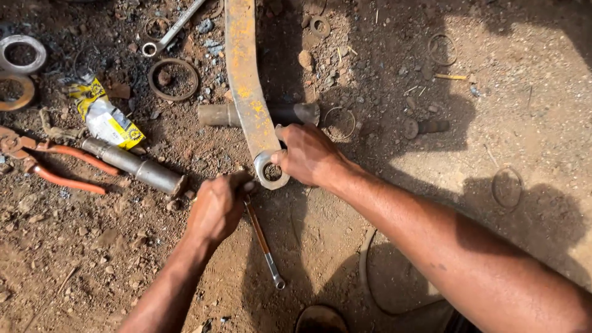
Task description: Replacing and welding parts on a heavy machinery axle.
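Head view, looking down at a dirt floor (530,111) strewn with metal parts. A long, rust-yellow leaf spring (245,80) runs from the top edge downward and ends in a rolled eye (271,171) near the centre. The right hand (306,154) rests on the spring's lower end, its grip closed around the right side of the eye. The left hand (217,206) lies just left of and below the eye, its grip closed around the upper end of a slim rusty wrench (264,242), whose shaft slants down and to the right across the dirt to a small ring end. A short steel tube (259,114) lies crosswise under the spring. To the left lie a steel cylinder (132,164), orange-handled pliers (58,166) and a crumpled yellow-and-white packet (105,114). Near the top left are a combination spanner (172,28), a rusty ring (173,79) and a grey bearing ring (22,54). Thin wire rings (507,187) lie scattered at right.
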